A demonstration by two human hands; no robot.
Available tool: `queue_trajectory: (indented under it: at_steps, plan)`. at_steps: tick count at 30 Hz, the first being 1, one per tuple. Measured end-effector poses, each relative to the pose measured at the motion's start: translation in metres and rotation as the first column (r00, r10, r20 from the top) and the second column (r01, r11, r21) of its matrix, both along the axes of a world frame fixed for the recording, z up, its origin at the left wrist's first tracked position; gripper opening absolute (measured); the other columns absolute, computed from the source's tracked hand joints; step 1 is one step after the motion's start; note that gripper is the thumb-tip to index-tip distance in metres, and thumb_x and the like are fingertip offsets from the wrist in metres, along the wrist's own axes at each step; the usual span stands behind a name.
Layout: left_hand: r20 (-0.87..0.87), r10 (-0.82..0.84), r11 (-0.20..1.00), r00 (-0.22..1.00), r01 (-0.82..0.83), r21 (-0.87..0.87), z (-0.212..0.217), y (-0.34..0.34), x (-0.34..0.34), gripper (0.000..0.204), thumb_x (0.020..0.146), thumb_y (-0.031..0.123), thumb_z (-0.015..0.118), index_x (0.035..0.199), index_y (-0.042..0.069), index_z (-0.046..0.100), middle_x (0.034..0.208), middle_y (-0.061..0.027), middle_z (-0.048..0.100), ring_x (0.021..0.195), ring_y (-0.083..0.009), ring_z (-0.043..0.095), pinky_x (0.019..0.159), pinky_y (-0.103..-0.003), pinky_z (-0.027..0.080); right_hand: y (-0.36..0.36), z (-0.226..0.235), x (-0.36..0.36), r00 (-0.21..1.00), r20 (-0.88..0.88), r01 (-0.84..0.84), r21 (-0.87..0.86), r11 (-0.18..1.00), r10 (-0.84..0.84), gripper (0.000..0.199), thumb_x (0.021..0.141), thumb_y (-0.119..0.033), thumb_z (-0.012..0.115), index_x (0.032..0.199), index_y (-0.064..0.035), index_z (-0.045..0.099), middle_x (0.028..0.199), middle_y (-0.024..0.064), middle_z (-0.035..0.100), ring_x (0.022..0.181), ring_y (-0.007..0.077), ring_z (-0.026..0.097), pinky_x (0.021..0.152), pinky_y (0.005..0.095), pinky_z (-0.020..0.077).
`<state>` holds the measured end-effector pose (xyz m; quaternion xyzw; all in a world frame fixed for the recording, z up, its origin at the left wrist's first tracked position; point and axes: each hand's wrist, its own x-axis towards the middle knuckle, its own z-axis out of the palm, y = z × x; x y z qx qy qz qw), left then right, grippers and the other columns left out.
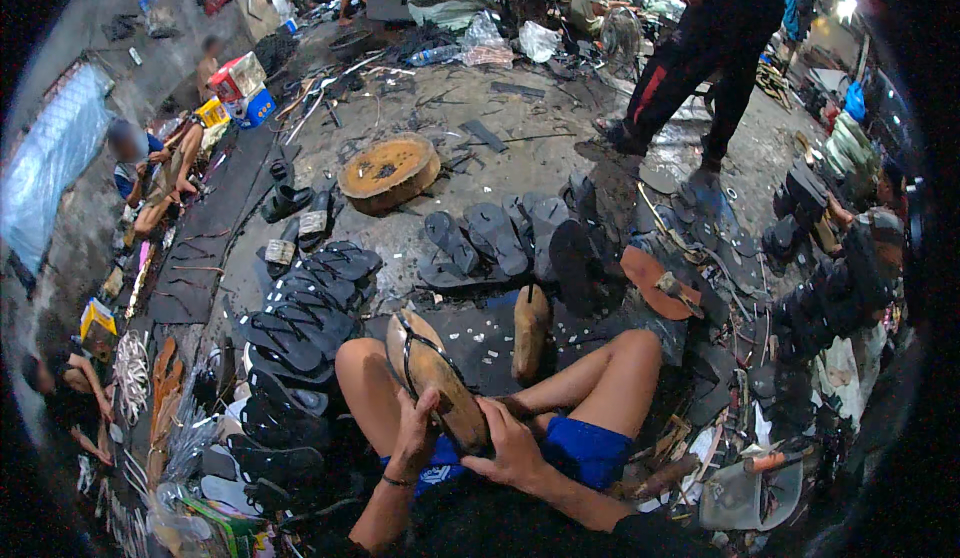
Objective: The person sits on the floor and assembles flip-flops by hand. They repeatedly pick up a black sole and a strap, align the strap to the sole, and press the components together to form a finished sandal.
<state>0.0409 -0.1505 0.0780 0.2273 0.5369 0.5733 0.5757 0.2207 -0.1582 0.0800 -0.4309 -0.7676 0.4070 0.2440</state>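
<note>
Between my raised knees I hold a wooden shoe last [447, 386], tilted with its broad end up and away from me. A thin black sandal strap runs over its upper part; whether a sole lies beneath it I cannot make out. My left hand [412, 436] grips the last from the left, near its lower half. On the other side my right hand [505, 448] wraps round the lower end. A second wooden last [530, 336] with a dark strap piece at its tip lies on a dark mat just beyond my legs.
Black sandals [290, 333] line my left side, with more sandals [490, 238] ahead. A round wooden block [392, 170] sits farther off. Brown soles [660, 283] lie right. A person in dark trousers [690, 68] stands far right; others sit at left and back.
</note>
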Motion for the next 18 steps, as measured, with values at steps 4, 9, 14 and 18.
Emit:
queue_trajectory:
  at_steps: [4, 9, 14, 18]
  plan:
    - [0.314, -0.174, 0.983, 0.933, 0.143, 0.119, -0.091, -0.036, -0.052, 0.093, 0.08, 0.047, 0.073, 0.143, 0.004, 0.02, 0.136, -0.0116, 0.038, 0.122, -0.0234, 0.043, 0.101, -0.039, 0.038, 0.004, 0.027, 0.007, 0.866, -0.474, -0.229, -0.089, 0.969, 0.16, 0.086, 0.079, -0.031, 0.075, 0.143, 0.0032, 0.03, 0.147, 0.0197, 0.035, 0.134, 0.0322, 0.039, 0.112, 0.0401, 0.029]
    - [0.456, -0.218, 0.975, 0.863, 0.216, 0.059, -0.073, -0.08, -0.044, 0.097, 0.078, 0.048, 0.074, 0.144, 0.004, 0.019, 0.137, -0.0115, 0.037, 0.123, -0.0234, 0.042, 0.102, -0.039, 0.038, -0.035, -0.054, 0.006, 0.842, -0.404, -0.083, -0.752, 0.654, -0.358, 0.043, 0.103, -0.026, 0.043, 0.135, 0.0022, 0.045, 0.131, 0.0075, 0.053, 0.12, 0.0175, 0.049, 0.104, 0.0323, 0.037]
    - [0.485, -0.186, 0.976, 0.854, 0.218, -0.01, -0.067, -0.117, -0.042, 0.101, 0.076, 0.049, 0.076, 0.145, 0.004, 0.018, 0.138, -0.0114, 0.036, 0.124, -0.0234, 0.041, 0.103, -0.039, 0.037, -0.052, -0.017, 0.013, 0.726, -0.541, -0.332, -0.816, 0.473, -0.425, 0.039, 0.102, -0.029, 0.045, 0.128, -0.0007, 0.053, 0.119, 0.0071, 0.061, 0.111, 0.0168, 0.053, 0.1, 0.0332, 0.0396]
    - [0.468, -0.184, 0.973, 0.864, 0.227, -0.035, -0.062, -0.129, -0.047, 0.104, 0.074, 0.049, 0.077, 0.145, 0.004, 0.017, 0.139, -0.0114, 0.035, 0.125, -0.0235, 0.04, 0.103, -0.039, 0.036, -0.056, -0.004, 0.031, 0.737, -0.595, -0.439, -0.782, 0.442, -0.321, 0.042, 0.101, -0.033, 0.046, 0.126, -0.0003, 0.055, 0.115, 0.0058, 0.062, 0.107, 0.015, 0.054, 0.095, 0.0318, 0.0407]
